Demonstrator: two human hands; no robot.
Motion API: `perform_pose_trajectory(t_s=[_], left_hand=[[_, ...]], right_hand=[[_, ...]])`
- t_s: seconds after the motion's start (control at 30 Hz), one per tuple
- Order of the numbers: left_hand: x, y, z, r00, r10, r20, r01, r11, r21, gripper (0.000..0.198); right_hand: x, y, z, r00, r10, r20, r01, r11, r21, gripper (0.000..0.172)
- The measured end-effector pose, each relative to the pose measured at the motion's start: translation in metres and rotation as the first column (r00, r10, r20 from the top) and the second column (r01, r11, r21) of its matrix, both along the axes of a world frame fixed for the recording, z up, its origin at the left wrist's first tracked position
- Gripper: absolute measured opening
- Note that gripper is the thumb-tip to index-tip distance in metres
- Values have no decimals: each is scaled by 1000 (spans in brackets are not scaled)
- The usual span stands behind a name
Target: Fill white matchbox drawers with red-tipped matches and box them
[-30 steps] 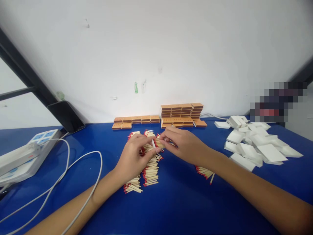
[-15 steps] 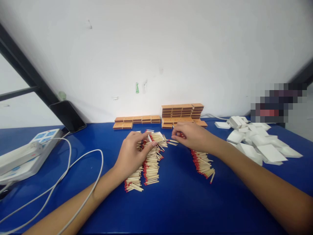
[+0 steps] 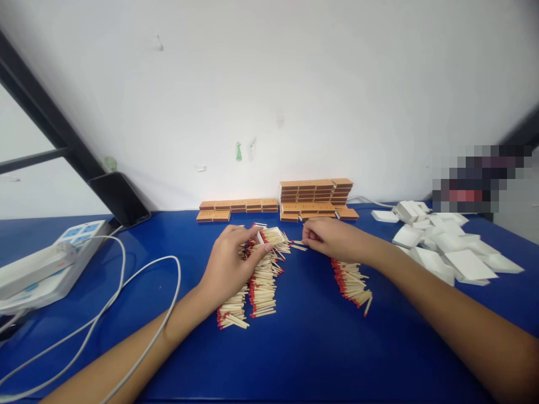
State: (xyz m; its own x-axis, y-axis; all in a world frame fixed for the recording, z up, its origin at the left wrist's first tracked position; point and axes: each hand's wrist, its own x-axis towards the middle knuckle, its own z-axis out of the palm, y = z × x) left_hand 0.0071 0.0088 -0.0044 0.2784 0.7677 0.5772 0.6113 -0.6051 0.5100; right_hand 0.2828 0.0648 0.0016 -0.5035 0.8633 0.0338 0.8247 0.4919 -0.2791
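Observation:
My left hand (image 3: 229, 255) is closed on a small white matchbox tray (image 3: 260, 238), thumb at the near side and fingers at the far side. Matches (image 3: 273, 235) with red heads lie in the tray. Beneath and beside it, loose matches (image 3: 264, 286) spread toward me in two long rows. My right hand (image 3: 326, 238) is closed in a pinch to the right of the tray; what its fingertips hold, if anything, is hidden. A few stray matches (image 3: 298, 247) lie at those fingertips. Another row of matches (image 3: 352, 283) extends from below the right hand.
Orange-brown matchboxes (image 3: 315, 193) are stacked against the wall, with a lower row of matchboxes (image 3: 238, 206) to their left. White trays (image 3: 446, 241) lie heaped at right. At left are a power strip (image 3: 80, 241), a black phone (image 3: 120, 199) and a looping white cable (image 3: 177, 275).
My right hand has drawn in its fingers slightly near the stray matches, and the red match heads seen by it are now hidden. The left hand keeps hold of the tray.

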Motion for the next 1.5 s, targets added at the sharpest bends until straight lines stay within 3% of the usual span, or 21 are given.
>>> perform_pose_trajectory(t_s=[0.3, 0.9, 1.0, 1.13, 1.33, 1.5], left_hand=[[-1, 0, -2, 1000, -13, -17, 13, 1000, 10, 26], [-2, 1, -3, 1000, -18, -16, 18, 1000, 14, 30], [-2, 2, -3, 1000, -19, -22, 19, 1000, 14, 33], [-1, 0, -3, 999, -37, -30, 37, 999, 5, 36], [3, -4, -2, 993, -118, -14, 118, 993, 7, 32], [2, -3, -2, 995, -99, -11, 99, 995, -4, 31]], right_hand=[[0, 2, -8, 1000, -1, 6, 1, 999, 35, 8], [0, 1, 0, 1000, 8, 2, -8, 1000, 19, 12], [-4, -5, 13, 993, 20, -115, -9, 995, 95, 14], [-23, -23, 22, 935, 160, -318, -85, 968, 236, 15], [-42, -40, 10, 932, 233, -277, -132, 931, 341, 14], [-32, -32, 20, 929, 194, -316, -89, 943, 320, 18]])
